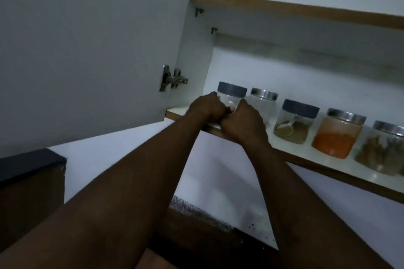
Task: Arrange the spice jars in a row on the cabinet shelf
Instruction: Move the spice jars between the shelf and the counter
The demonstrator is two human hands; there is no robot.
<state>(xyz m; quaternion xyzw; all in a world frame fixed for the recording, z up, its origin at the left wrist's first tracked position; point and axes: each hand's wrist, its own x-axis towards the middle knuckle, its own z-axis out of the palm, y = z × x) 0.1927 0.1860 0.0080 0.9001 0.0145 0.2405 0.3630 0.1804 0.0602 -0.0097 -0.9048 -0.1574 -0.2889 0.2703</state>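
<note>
Several glass spice jars stand in a row on the white cabinet shelf [317, 160]. At the left end is a clear jar with a grey lid [231, 96]; my left hand [206, 108] and my right hand [244, 122] both wrap its lower part. To its right stand a clear jar with a steel lid [263, 99], a grey-lidded jar of brown powder with a spoon [294, 121], a steel-lidded jar of orange powder [337, 134] and a steel-lidded jar of brown sticks [384, 149], cut by the frame's right edge.
The cabinet door [87, 46] stands open at the left, with its hinge [172, 78] next to the shelf's left end. An upper shelf [295, 10] runs above the jars. A dark countertop [28, 166] lies below left.
</note>
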